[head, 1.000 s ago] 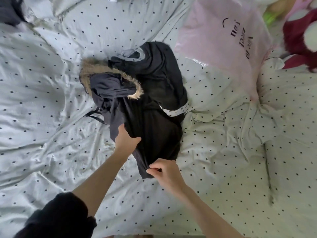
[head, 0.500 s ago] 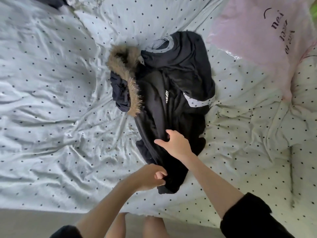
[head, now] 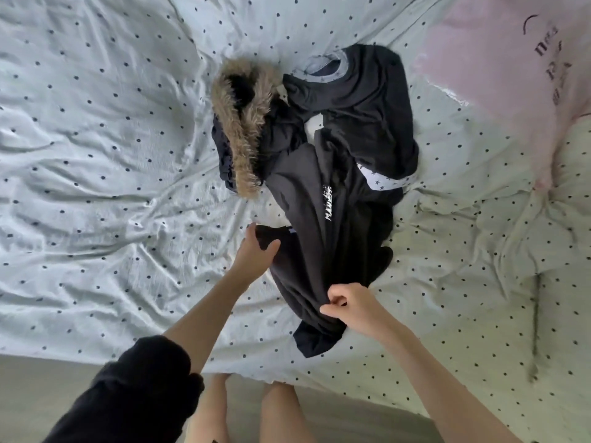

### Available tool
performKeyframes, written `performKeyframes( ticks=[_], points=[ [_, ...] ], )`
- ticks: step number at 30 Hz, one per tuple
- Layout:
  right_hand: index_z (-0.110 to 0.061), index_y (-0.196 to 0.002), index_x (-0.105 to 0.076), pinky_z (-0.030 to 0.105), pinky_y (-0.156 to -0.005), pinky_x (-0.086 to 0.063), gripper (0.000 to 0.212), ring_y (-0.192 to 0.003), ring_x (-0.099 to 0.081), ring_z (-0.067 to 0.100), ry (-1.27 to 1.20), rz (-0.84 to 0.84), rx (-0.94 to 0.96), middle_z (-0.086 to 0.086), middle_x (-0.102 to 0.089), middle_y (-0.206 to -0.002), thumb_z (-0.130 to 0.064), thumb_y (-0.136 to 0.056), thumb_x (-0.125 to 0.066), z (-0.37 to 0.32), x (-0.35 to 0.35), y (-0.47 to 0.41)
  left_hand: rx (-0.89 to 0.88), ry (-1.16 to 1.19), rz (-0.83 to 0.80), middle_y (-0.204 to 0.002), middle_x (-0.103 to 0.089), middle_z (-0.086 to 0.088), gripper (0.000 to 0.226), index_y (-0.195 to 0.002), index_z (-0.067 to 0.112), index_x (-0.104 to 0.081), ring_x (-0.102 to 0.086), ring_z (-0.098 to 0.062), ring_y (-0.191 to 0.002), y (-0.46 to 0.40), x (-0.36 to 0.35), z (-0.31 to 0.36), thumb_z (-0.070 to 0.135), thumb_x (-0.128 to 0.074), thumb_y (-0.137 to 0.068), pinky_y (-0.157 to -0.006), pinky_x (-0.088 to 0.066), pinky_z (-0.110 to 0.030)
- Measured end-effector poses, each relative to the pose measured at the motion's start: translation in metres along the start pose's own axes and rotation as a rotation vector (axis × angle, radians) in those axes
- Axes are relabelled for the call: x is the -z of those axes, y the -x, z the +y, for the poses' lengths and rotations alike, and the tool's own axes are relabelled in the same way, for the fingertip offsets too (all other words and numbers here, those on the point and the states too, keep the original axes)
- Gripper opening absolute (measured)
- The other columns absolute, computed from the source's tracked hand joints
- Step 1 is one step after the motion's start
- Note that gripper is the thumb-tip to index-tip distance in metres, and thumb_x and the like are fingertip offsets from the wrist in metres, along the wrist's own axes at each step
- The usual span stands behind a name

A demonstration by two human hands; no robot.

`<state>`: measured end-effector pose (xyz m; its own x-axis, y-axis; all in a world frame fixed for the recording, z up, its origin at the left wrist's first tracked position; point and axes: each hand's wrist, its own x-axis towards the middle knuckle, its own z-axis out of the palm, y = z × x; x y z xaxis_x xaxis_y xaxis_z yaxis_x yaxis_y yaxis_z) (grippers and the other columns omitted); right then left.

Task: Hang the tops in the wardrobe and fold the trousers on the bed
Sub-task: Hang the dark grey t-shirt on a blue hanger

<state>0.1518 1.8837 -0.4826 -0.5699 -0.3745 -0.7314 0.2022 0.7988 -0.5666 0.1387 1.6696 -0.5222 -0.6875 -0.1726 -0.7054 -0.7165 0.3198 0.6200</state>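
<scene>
Black cloth is what I have in both hands: the black garment with white lettering [head: 323, 238] lies in the middle of the bed [head: 96, 187], trailing toward its near edge. My left hand [head: 256, 254] grips a bunched corner on the garment's left side, thumb over the fold, and my right hand [head: 348, 306] pinches the fabric lower down, close to the near edge. I judge the two holds are set apart so I can pull this piece free and spread it; whether it is a top or trousers I cannot tell yet. Touching its far end are a fur-trimmed jacket [head: 243, 129] and a dark top with star-print trim [head: 367, 103], heaped together. Toward the far right corner sits a pink pillow [head: 499, 68]. No wardrobe is in view.
</scene>
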Motion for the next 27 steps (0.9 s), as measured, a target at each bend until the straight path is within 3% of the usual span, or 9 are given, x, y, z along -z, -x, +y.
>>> performKeyframes(
  ticks=[5, 7, 10, 13, 15, 17, 20, 24, 27],
  points=[
    [-0.018, -0.056, -0.039, 0.019, -0.051, -0.026, 0.037, -0.046, -0.03, 0.007, 0.019, -0.083, -0.069, -0.005, -0.035, -0.052, -0.015, -0.081, -0.066, 0.02, -0.007, 0.019, 0.052, -0.193, -0.019, -0.158, 0.003, -0.01, 0.081, -0.151, 0.021, -0.004, -0.003, -0.031, -0.145, -0.013, -0.012, -0.011, 0.022, -0.058, -0.091, -0.116, -0.015, -0.046],
    [-0.018, -0.056, -0.039, 0.019, -0.05, -0.027, 0.036, -0.045, -0.032, 0.008, 0.042, -0.058, -0.088, -0.005, -0.036, -0.051, -0.017, -0.082, -0.065, 0.022, -0.006, 0.014, 0.06, -0.209, -0.064, -0.153, -0.02, -0.012, 0.075, -0.15, 0.016, -0.015, -0.02, -0.032, -0.14, -0.022, -0.009, -0.02, 0.017, -0.06, -0.089, -0.111, -0.026, -0.041],
    [-0.015, -0.057, -0.037, 0.026, -0.054, -0.029, 0.038, -0.05, -0.033, 0.013, 0.136, -0.057, -0.09, -0.002, -0.036, -0.052, -0.024, -0.084, -0.063, 0.018, -0.006, 0.003, 0.074, 0.012, 0.021, -0.112, -0.058, -0.012, 0.039, -0.123, 0.007, -0.055, -0.054, -0.031, -0.112, -0.027, -0.006, -0.028, 0.006, -0.061, -0.084, -0.082, -0.043, -0.029],
    [-0.014, -0.065, -0.052, 0.029, -0.061, -0.04, 0.034, -0.061, -0.05, 0.013, 0.177, 0.05, -0.113, -0.002, -0.053, -0.061, -0.037, -0.09, -0.055, 0.004, -0.006, 0.0, 0.047, 0.064, 0.115, -0.091, -0.063, -0.006, 0.019, -0.103, 0.006, -0.064, -0.062, -0.026, -0.094, -0.011, -0.004, -0.022, 0.005, -0.064, -0.083, -0.071, -0.045, -0.026],
    [-0.014, -0.088, -0.065, 0.033, -0.078, -0.049, 0.03, -0.082, -0.061, 0.015, 0.184, 0.21, -0.102, -0.005, -0.066, -0.082, -0.039, -0.094, -0.049, -0.014, -0.004, 0.001, -0.059, 0.005, 0.168, -0.086, -0.062, -0.002, 0.015, -0.099, 0.008, -0.066, -0.061, -0.021, -0.084, 0.009, 0.009, -0.014, 0.007, -0.065, -0.084, -0.062, -0.042, -0.021],
    [-0.013, -0.108, -0.063, 0.038, -0.089, -0.046, 0.028, -0.094, -0.062, 0.018, 0.194, 0.353, -0.018, -0.002, -0.065, -0.099, -0.034, -0.096, -0.048, -0.035, 0.004, 0.0, -0.208, -0.093, 0.222, -0.087, -0.06, 0.002, 0.012, -0.095, 0.01, -0.066, -0.055, -0.015, -0.082, 0.032, 0.031, -0.008, 0.006, -0.066, -0.083, -0.065, -0.038, -0.017],
    [-0.015, -0.138, -0.041, 0.043, -0.096, -0.042, 0.042, -0.112, -0.054, 0.02, 0.342, 0.409, 0.276, 0.003, -0.053, -0.127, -0.024, -0.098, -0.047, -0.092, 0.017, -0.004, -0.39, -0.161, 0.274, -0.087, -0.057, 0.004, 0.013, -0.09, 0.008, -0.066, -0.054, -0.015, -0.083, 0.079, 0.091, -0.005, 0.0, -0.067, -0.08, -0.072, -0.037, -0.011],
    [-0.024, -0.15, -0.014, 0.046, -0.097, -0.036, 0.063, -0.134, -0.031, 0.021, 0.766, 0.269, 0.68, -0.002, -0.028, -0.151, -0.02, -0.096, -0.046, -0.189, 0.014, -0.006, -0.554, -0.23, 0.364, -0.081, -0.054, 0.01, 0.018, -0.084, 0.008, -0.069, -0.056, -0.011, -0.074, 0.147, 0.169, 0.004, -0.008, -0.07, -0.075, -0.072, -0.039, -0.005],
    [-0.027, -0.146, -0.028, 0.044, -0.103, -0.03, 0.054, -0.136, -0.029, 0.017, 0.817, 0.115, 0.786, -0.005, -0.035, -0.149, -0.02, -0.096, -0.047, -0.258, -0.004, 0.004, -0.654, -0.306, 0.429, -0.081, -0.053, 0.011, 0.02, -0.083, 0.007, -0.069, -0.054, 0.0, -0.072, 0.193, 0.213, 0.012, -0.011, -0.068, -0.074, -0.07, -0.037, -0.004]
  ],
)
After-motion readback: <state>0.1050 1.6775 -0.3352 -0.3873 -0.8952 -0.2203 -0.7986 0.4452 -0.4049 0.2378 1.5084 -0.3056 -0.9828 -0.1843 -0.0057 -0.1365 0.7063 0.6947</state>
